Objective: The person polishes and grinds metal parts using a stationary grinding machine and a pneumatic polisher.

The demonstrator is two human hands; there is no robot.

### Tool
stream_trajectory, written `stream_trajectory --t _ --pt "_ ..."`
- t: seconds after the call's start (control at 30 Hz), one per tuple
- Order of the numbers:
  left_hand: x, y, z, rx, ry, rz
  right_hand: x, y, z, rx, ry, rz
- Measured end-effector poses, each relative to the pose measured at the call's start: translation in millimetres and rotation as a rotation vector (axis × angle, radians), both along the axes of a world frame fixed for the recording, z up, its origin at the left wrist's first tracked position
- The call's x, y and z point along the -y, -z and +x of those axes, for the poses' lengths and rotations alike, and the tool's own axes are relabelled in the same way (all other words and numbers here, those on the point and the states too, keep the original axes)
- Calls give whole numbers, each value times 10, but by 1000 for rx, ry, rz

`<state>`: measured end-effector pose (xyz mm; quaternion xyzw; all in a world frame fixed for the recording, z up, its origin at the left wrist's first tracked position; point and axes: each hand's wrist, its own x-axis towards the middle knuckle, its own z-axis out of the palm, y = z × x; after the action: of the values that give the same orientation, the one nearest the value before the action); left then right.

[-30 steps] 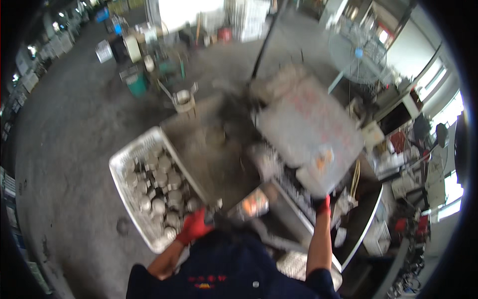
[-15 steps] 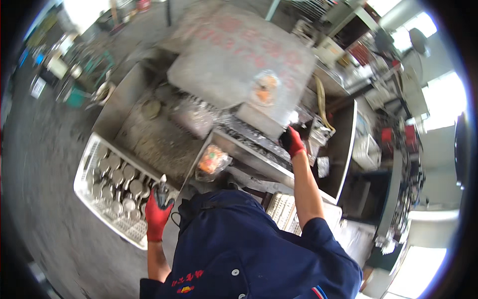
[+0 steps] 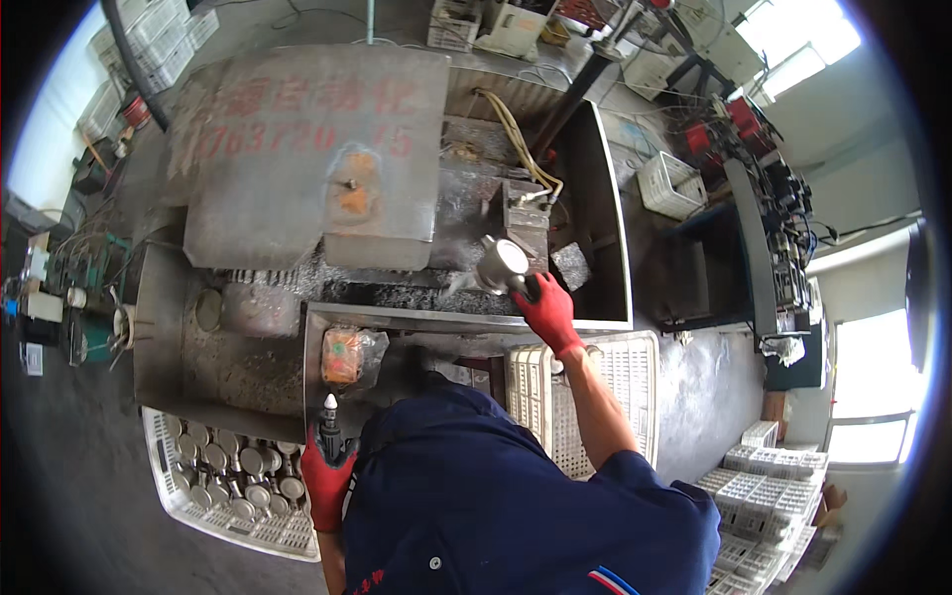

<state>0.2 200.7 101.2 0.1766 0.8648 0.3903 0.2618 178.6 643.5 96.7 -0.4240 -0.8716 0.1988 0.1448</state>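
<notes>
My right hand (image 3: 550,312), in a red glove with dark fingers, is closed on the short stem of a round metal part (image 3: 505,262). The part's pale round face shows, and it hangs over the wet bed of the metal machine (image 3: 387,213). My left hand (image 3: 327,486), also gloved in red, grips a dark hand tool (image 3: 329,428) with a white cone-shaped tip pointing up, close to my body. Beside that hand a white plastic crate (image 3: 178,511) holds several similar round metal parts (image 3: 251,462) with stems.
A wrapped orange packet (image 3: 344,357) lies on the ledge before me. White crates (image 3: 640,397) stand at my right, with stacked crates (image 3: 773,496) farther off. Yellowish hoses (image 3: 516,134) run into the metal trough (image 3: 620,248). A shallow bay (image 3: 238,372) lies at the left.
The view has swung toward the right. My right hand has come away from the machine's box edge, and the round metal part now shows in it. My left hand still holds the tool.
</notes>
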Motion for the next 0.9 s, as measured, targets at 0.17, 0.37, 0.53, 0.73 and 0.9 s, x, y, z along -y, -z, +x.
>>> stream_trajectory --t 0.17,0.37,0.53,0.73,0.9 --pt "-161 -6 -7 -12 63 -16 -359 41 840 180 231 218" --pt "-340 -239 -56 -56 191 -42 -944 571 997 383 493 186" --pt "-88 -165 8 -80 116 29 -1114 679 1183 368 332 336" --pt "248 -174 99 -2 13 -96 462 -384 -448 -325 -174 48" --pt "834 -95 329 42 -172 -136 2366 -698 -1829 -254 -971 -392"
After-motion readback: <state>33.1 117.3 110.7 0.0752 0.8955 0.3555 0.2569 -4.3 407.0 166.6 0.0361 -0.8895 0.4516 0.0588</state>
